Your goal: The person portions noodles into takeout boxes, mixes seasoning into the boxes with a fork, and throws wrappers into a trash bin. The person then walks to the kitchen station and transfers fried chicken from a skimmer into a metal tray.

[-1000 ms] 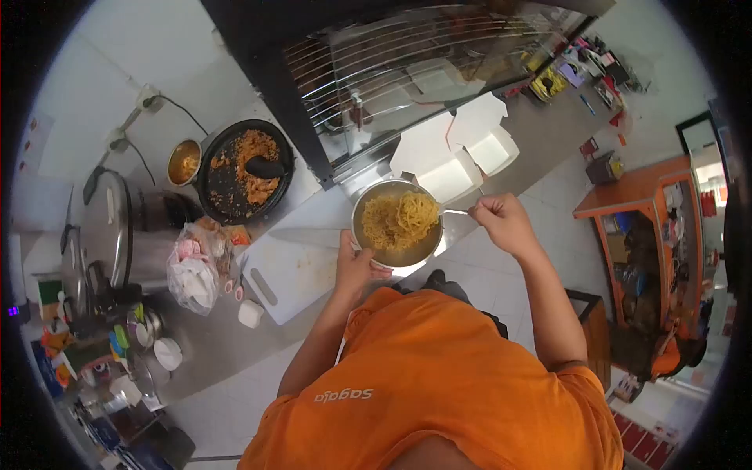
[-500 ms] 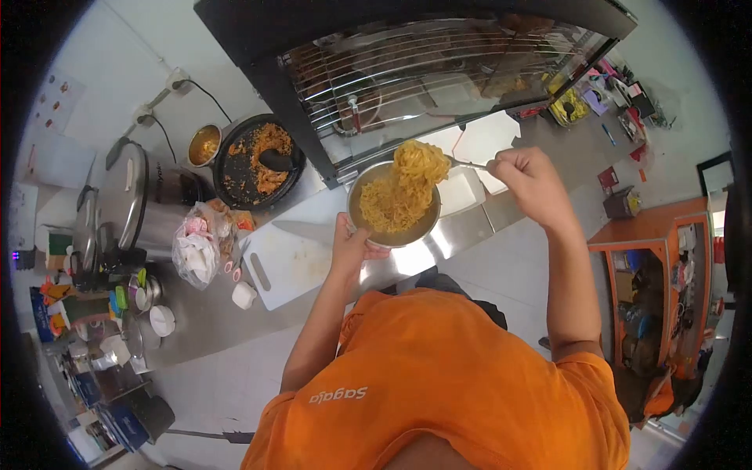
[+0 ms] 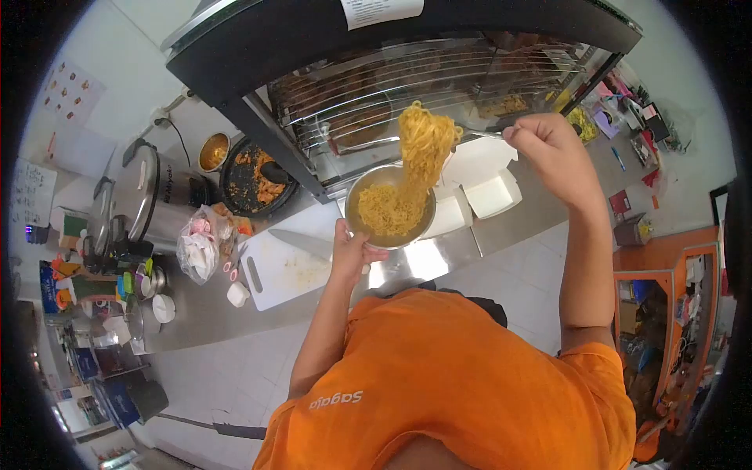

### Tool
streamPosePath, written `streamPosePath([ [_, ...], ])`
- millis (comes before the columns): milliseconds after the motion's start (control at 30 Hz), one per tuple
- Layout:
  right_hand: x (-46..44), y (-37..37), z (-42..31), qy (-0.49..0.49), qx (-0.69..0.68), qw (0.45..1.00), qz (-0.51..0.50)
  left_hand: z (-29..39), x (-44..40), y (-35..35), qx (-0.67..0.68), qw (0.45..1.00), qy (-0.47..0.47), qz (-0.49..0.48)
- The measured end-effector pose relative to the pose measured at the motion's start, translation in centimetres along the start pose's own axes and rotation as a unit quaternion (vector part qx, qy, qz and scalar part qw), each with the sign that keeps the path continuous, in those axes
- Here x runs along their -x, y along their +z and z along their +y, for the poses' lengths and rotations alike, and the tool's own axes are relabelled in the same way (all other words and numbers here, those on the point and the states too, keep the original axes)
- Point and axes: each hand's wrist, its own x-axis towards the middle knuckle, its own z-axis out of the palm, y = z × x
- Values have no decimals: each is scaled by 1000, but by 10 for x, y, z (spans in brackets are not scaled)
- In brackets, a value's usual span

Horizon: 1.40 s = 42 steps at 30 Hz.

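Note:
My left hand [image 3: 354, 251] grips the near left rim of a metal bowl [image 3: 352, 205], with the thumb at its edge. Yellow noodles [image 3: 379, 210] lie inside the bowl. To the right, my raised right hand [image 3: 554, 157] is closed around the handle of a thin metal utensil [image 3: 487, 135]. A thick clump of noodles [image 3: 427, 137] hangs from that utensil, its lower strands still reaching into the bowl. The utensil's head is buried in the noodles, so its kind is hidden. White open takeaway boxes [image 3: 492, 197] stand just right of the bowl.
A glass-fronted display case [image 3: 258, 74] rises behind the bowl. Leftward are a white cutting board [image 3: 266, 270], a knife [image 3: 301, 242], a black stone mortar [image 3: 233, 200] with reddish paste, a plastic bag [image 3: 197, 254] and a rice cooker [image 3: 149, 184].
My right hand has risen, lifting the noodle clump higher and stretching its strands above the bowl. My left hand still holds the bowl. The camera view has shifted slightly.

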Motion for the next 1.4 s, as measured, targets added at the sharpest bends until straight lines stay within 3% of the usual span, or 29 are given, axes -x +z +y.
streamPosePath([
  [167,2,-22,1,19,-41,999,15,-15,-2,1,-9,999,25,24],
  [367,11,-14,56,53,54,997,24,-26,7,2,-53,995,45,75],
  [467,13,13,98,99,189,977,-26,-32,10,-3,-55,994,54,79],
  [600,21,83,173,67,337,938,-42,-34,11,-1,-80,992,29,88],
  [667,20,121,217,48,379,918,-110,-31,12,3,-91,991,13,93],
  [733,28,154,240,4,378,920,-104,-28,15,7,-99,991,12,88],
  [867,38,180,222,-47,430,898,-78,-24,19,14,-117,990,14,80],
  [967,33,167,181,-174,435,874,-131,-27,17,14,-147,986,10,73],
  [1167,30,162,171,-303,451,831,-120,-28,13,18,-161,985,1,68],
  [1400,31,128,154,-231,424,871,-88,-35,13,-6,-160,984,0,74],
])
